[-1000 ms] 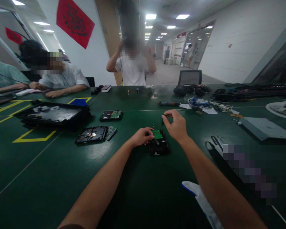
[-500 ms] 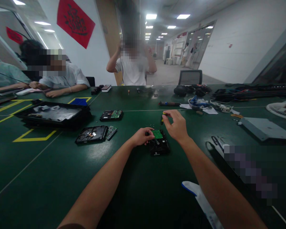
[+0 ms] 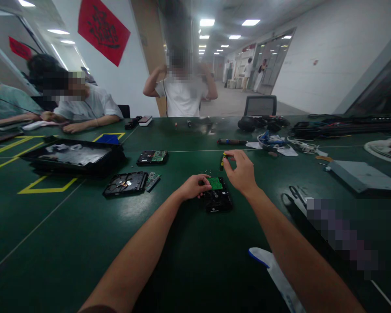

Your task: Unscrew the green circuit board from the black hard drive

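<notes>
A black hard drive (image 3: 217, 201) with a green circuit board (image 3: 215, 183) lies on the table in front of me. My left hand (image 3: 195, 187) is closed on its left edge, with the thumb by the board. Above the drive's far right corner, my right hand (image 3: 241, 168) pinches a small yellow and black screwdriver (image 3: 222, 161), held upright. The screwdriver's tip is too fine to make out, so contact with the board cannot be judged. Several tiny screws (image 3: 210, 171) lie just beyond the drive.
Left of the drive lie another hard drive (image 3: 152, 157), an opened drive casing (image 3: 125, 184), a loose circuit board (image 3: 153, 181) and a black tray (image 3: 73, 153). A grey metal case (image 3: 366, 176) and a white-blue glove (image 3: 275, 274) are on the right. Co-workers sit opposite and at left.
The screwdriver has turned in my right fingers, showing more yellow on its handle. My left hand and the drive stay put. The person opposite has spread their raised elbows slightly.
</notes>
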The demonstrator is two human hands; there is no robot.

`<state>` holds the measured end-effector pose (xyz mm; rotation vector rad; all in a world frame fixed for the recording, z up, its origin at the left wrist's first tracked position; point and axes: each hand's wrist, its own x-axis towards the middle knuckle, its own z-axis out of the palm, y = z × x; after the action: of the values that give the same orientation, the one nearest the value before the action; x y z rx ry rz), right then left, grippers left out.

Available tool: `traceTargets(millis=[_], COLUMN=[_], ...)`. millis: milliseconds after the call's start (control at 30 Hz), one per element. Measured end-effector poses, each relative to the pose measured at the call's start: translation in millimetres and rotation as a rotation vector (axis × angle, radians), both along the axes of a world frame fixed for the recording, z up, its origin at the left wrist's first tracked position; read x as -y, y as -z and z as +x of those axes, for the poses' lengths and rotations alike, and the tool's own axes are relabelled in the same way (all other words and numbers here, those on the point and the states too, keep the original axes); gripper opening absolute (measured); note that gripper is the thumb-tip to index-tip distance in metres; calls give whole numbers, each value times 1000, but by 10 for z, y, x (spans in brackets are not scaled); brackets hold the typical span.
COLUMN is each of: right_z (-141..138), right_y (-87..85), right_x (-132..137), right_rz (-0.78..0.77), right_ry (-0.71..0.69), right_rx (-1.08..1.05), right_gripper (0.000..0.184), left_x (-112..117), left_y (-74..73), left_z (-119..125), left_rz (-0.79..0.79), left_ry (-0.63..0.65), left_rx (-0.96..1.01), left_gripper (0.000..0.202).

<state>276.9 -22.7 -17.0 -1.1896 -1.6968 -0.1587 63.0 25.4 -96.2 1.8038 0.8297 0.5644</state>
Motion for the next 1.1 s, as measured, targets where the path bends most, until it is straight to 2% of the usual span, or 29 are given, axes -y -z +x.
traceTargets(millis=[500, 1100], right_z=[13, 4], right_y=[-9, -25], right_x=[3, 20], right_rz=[-24, 2], right_ry=[-13, -22], right_rx=[-51, 5], right_gripper=[16, 19], left_x=[6, -5], left_y=[-16, -3], left_z=[-1, 6], left_rz=[-7, -2], left_ry=[3, -5], left_rx=[2, -14], left_gripper=[27, 28])
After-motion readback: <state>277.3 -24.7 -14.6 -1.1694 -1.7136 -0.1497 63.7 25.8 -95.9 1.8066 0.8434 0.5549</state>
